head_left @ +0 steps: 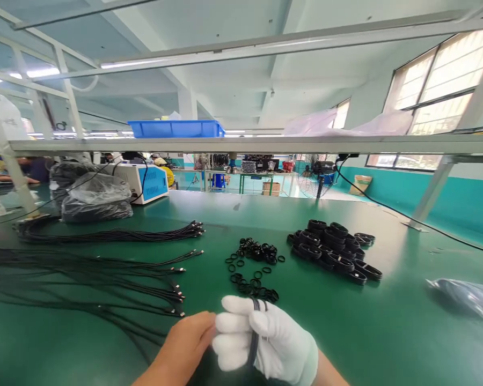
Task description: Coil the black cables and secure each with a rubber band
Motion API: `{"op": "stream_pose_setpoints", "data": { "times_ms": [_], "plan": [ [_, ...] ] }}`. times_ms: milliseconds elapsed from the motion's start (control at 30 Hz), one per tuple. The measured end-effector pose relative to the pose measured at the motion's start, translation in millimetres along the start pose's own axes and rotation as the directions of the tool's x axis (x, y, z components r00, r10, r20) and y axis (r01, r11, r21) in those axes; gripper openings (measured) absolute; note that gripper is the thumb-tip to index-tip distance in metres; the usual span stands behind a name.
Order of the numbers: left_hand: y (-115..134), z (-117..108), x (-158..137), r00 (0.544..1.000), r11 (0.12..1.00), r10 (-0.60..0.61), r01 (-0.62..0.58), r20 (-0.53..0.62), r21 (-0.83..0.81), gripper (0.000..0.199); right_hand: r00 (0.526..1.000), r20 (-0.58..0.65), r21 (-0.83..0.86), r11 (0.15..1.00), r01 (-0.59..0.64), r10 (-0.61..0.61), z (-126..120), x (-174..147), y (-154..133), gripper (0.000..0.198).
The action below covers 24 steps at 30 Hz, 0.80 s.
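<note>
My right hand (273,338), in a white glove, has its fingers curled round a black cable (254,343) looped into a coil. Thin black bands cross the index finger near the thumb. Bare and ungloved, my left hand (191,335) is beside the gloved fingertips, its fingers closed together; what they grip is hidden. Just beyond both hands lies a scatter of small black rings (261,252). Long black cables (145,289) with metal plugs spread over the left of the table. Coiled black cables (332,246) are heaped on the right.
The green tabletop (358,332) runs beneath everything. Plastic-wrapped bundles (96,195) and a white and blue machine (145,182) stand at the back left. A clear plastic bag (467,295) lies far right. Overhead, a shelf (257,145) holds a blue tray (177,128).
</note>
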<state>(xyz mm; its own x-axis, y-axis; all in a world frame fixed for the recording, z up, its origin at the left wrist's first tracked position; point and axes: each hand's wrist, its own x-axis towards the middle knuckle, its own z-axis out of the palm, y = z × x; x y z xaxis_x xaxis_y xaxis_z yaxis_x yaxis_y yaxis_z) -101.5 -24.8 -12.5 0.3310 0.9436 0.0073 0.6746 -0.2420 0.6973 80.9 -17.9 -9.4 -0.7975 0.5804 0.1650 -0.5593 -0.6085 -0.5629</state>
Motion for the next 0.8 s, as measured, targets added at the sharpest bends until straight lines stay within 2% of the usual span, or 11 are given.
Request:
{"op": "stream_pose_setpoints", "data": {
  "times_ms": [67, 167, 233, 333, 400, 467, 533, 567, 667, 733, 800],
  "plan": [
    [-11, 10, -15, 0.994, 0.968, 0.054, -0.030, -0.090, 0.250, 0.031, 0.994, -0.027, 0.028, 0.994, 0.108, -0.107, 3, 3, -9, 0.036],
    [-12, 25, -33, 0.952, 0.770, 0.278, -0.143, -0.126, 0.622, 0.032, 0.979, -0.107, -0.021, 0.985, 0.172, -0.173, 2, 5, -16, 0.029],
    [-1, 34, -39, 0.911, 0.674, 0.394, -0.199, -0.119, 0.711, 0.030, 0.961, -0.212, -0.099, 0.982, 0.158, -0.176, -1, 5, -14, 0.032],
    [23, 30, -36, 0.883, 0.635, 0.451, -0.212, -0.133, 0.742, 0.024, 0.925, -0.355, -0.220, 0.974, 0.055, -0.133, -8, 3, -5, 0.045],
    [38, 13, -29, 0.910, 0.682, 0.400, -0.212, -0.114, 0.700, 0.016, 0.947, -0.320, -0.269, 0.961, -0.065, -0.026, -12, 2, 3, 0.041],
    [46, -11, -21, 0.958, 0.807, 0.278, -0.191, -0.073, 0.559, 0.008, 0.970, -0.197, -0.273, 0.942, -0.196, 0.145, -14, -1, 11, 0.039],
    [45, -29, -14, 0.990, 0.950, 0.138, -0.137, 0.016, 0.279, 0.007, 0.959, -0.079, -0.227, 0.932, -0.283, 0.272, -14, -4, 17, 0.043],
    [41, -33, -11, 0.994, 0.989, 0.089, -0.095, 0.067, 0.110, 0.009, 0.950, -0.043, -0.198, 0.929, -0.312, 0.310, -14, -5, 19, 0.046],
    [24, -25, -8, 0.992, 0.975, 0.022, 0.007, 0.128, -0.221, 0.014, 0.930, 0.004, -0.175, 0.916, -0.360, 0.367, -11, -6, 26, 0.046],
    [12, -9, -12, 0.999, 0.975, 0.013, -0.003, 0.043, -0.224, 0.017, 0.943, 0.014, -0.162, 0.932, -0.325, 0.332, -6, -4, 29, 0.046],
    [2, 4, -19, 0.997, 0.989, 0.037, -0.047, -0.074, -0.143, 0.025, 0.977, -0.011, -0.061, 0.975, -0.214, 0.213, 0, 1, 30, 0.046]
  ]
}}
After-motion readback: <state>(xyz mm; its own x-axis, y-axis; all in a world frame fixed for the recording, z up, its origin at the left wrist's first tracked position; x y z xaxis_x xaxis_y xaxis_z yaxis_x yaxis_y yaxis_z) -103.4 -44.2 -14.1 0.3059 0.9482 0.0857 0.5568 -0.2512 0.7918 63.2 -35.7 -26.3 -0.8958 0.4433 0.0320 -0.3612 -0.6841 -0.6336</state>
